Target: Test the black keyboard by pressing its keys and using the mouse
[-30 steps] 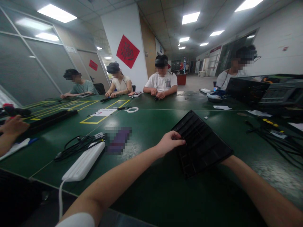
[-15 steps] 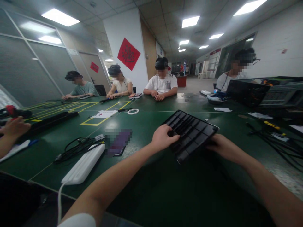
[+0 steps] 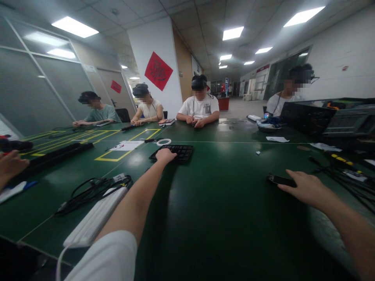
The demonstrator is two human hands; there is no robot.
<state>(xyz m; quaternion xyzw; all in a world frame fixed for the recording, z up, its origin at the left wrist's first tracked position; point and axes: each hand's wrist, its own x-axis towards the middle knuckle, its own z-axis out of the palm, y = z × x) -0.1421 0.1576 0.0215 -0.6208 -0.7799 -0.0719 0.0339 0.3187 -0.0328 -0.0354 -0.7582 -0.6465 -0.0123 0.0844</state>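
Note:
My left hand [image 3: 165, 155] reaches forward with its fingers on a flat black tray [image 3: 184, 153] divided into small compartments. The tray rests on the green table, and part of its near edge is covered by the hand. On the right, my right hand [image 3: 307, 188] has its thumb and index finger spread around the end of a slim black object [image 3: 278, 180]. This object lies on the table and has a shinier left tip; its kind is not clear. A white ring [image 3: 164, 142] sits just behind the tray.
A white power strip [image 3: 95, 218] and coiled black cables [image 3: 88, 193] lie left of my left arm. More cables [image 3: 347, 183] are at the right, with an opened computer case [image 3: 310, 119] behind. Several people sit around the table; another person's hand [image 3: 11, 166] is at far left.
The tray went from being tilted in both hands to lying farther forward and left, under my left hand. My right hand let go of it and moved right to the slim black object.

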